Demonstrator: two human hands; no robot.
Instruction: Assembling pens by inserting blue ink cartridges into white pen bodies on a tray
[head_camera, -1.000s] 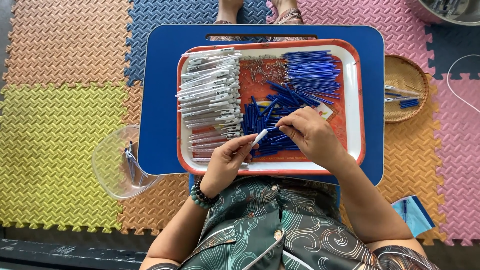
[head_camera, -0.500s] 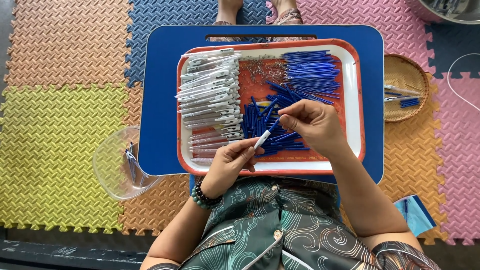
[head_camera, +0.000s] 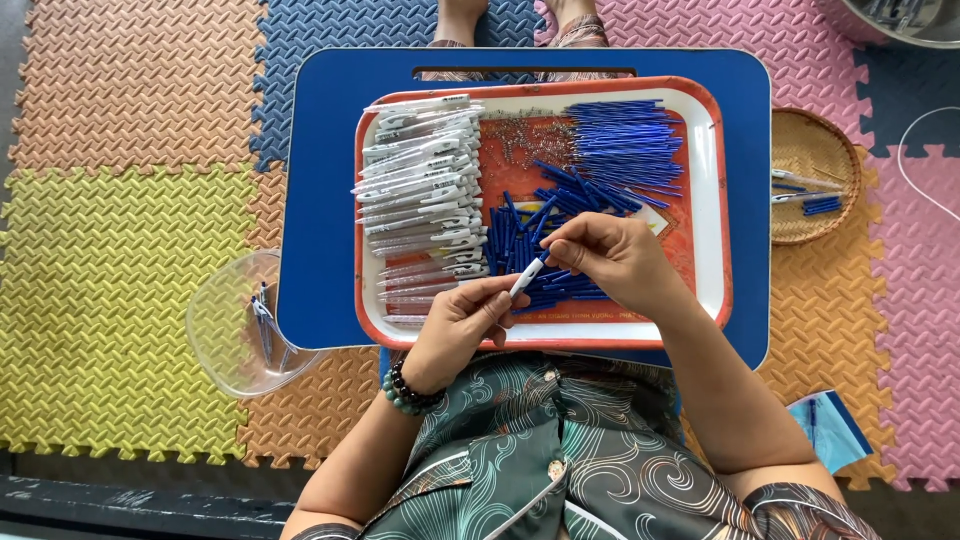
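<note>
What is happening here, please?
A seated person works over an orange tray on a blue lap table. The left hand and right hand together hold one white pen. White pen barrels and blue parts lie in the tray.

both hands meet over the orange tray (head_camera: 712, 200) on a blue lap table (head_camera: 320, 200): the left hand (head_camera: 462, 330) pinches a white pen barrel (head_camera: 527, 277), the right hand (head_camera: 610, 258) at its blue tip. white barrels (head_camera: 420, 190) lie stacked left, blue refills (head_camera: 625, 145) right.
</note>
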